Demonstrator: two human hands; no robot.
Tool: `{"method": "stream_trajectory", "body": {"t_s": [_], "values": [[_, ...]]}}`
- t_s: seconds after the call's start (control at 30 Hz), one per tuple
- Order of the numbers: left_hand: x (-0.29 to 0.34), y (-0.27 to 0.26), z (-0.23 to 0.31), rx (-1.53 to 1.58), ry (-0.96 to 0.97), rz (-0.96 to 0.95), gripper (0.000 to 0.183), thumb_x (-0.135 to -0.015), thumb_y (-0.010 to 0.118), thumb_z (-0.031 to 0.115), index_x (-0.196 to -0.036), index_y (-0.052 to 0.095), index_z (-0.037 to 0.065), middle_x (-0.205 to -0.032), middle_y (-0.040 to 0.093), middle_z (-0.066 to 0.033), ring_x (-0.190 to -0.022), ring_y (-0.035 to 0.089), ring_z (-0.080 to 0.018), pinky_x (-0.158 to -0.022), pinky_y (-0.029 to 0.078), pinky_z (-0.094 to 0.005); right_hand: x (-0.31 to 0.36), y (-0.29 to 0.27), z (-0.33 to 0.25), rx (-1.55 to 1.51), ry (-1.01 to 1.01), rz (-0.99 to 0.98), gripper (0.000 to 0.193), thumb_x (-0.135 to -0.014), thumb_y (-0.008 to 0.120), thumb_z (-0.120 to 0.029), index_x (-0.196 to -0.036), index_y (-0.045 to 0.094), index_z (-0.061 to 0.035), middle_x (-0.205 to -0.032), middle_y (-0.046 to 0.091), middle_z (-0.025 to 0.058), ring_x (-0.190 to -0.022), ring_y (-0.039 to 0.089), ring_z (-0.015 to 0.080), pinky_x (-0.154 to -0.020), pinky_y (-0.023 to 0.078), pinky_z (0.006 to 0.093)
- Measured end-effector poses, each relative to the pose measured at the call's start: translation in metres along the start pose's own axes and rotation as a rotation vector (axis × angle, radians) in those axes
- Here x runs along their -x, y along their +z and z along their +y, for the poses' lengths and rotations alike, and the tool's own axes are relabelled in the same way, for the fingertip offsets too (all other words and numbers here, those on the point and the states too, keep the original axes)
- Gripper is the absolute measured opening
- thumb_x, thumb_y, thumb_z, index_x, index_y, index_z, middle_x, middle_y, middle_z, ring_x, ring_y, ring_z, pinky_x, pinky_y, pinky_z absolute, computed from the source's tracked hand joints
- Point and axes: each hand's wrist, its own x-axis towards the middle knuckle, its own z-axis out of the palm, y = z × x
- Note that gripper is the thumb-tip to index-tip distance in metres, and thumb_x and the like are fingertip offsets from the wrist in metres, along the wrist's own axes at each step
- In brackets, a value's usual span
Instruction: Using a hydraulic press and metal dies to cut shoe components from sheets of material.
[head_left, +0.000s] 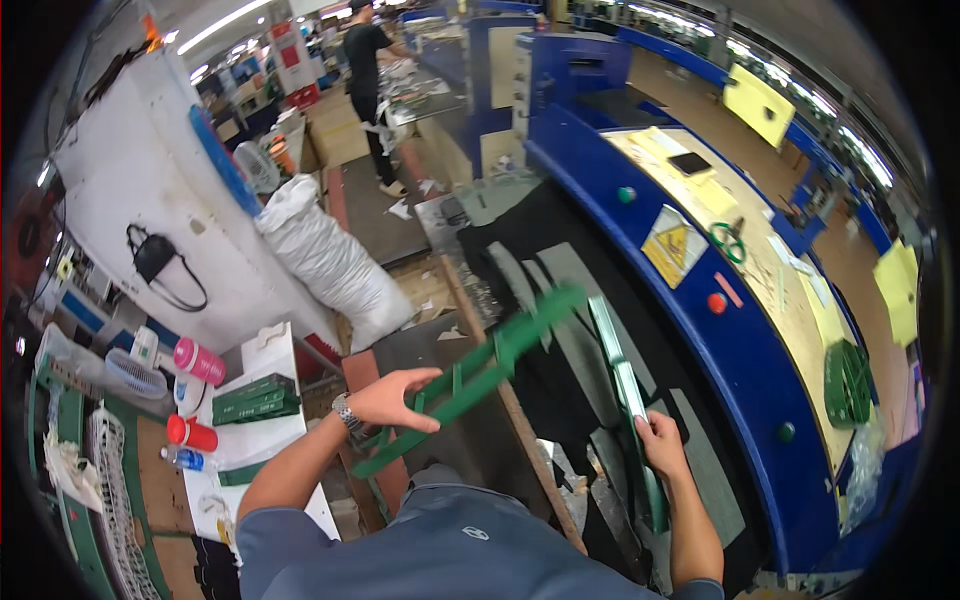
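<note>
Green plastic strips, long and flat, in both hands; the left hand (pixel 392 399) has its grip clamped on a bundle of green strips (pixel 470 380) (blurred along its length), which slants from lower left, beside the person's chest, up to the right over the dark table (pixel 450 340); a metal wristwatch (pixel 345 411) sits on the left wrist; the right hand (pixel 662 442) is closed round a single green strip (pixel 622 385) that runs nearly straight up the picture, its lower end passing beneath the fist and its upper end close to the tip of the bundle; under both lies black material crossed by grey bands (pixel 585 330). Right of it, a blue curved machine housing (pixel 720 330) with a yellow warning label (pixel 673 244), a red button (pixel 716 303) and green buttons (pixel 626 194); on its pale top, green-handled scissors (pixel 729 240) and a dark flat device (pixel 690 163); farther right, a stack of green pieces (pixel 848 380). Left of the person, a white side table (pixel 270 440) with a stack of green flat packs (pixel 255 398), a pink bottle (pixel 199 360) and a red bottle (pixel 191 433); behind it a white board (pixel 140 170) with a black bag (pixel 155 255) hung on it; a full white sack (pixel 330 260) on the floor. Far back, another person in black (pixel 368 80) stands at a table.
</note>
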Motion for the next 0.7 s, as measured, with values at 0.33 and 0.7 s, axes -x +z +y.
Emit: {"method": "stream_trajectory", "body": {"t_s": [0.33, 0.7], "values": [[-0.012, -0.057, -0.070, 0.854, 0.229, 0.490, 0.073, -0.094, 0.081, 0.012, -0.155, 0.041, 0.004, -0.145, 0.061, -0.0100, -0.128, 0.066, -0.0229, -0.099, 0.056, -0.0345, -0.118, 0.292, -0.251, -0.147, -0.406, -0.136, 0.036, -0.109, 0.064, -0.026, -0.085, 0.059, 0.0004, -0.072, 0.048, -0.0040, -0.070, 0.042, 0.0065, -0.060, 0.038, 0.0301], [0.033, -0.133, -0.138, 1.005, 0.217, 0.846, 0.074, -0.091, 0.087, 0.021, -0.148, 0.045, 0.002, -0.121, 0.069, -0.0008, -0.093, 0.066, -0.0041, -0.063, 0.049, -0.0198, -0.164, 0.481, -0.317, -0.261, -0.387, -0.451, 0.029, -0.110, 0.064, -0.022, -0.092, 0.068, 0.0004, -0.076, 0.060, -0.0039, -0.071, 0.048, 0.0040, -0.063, 0.042, 0.0262]]}}
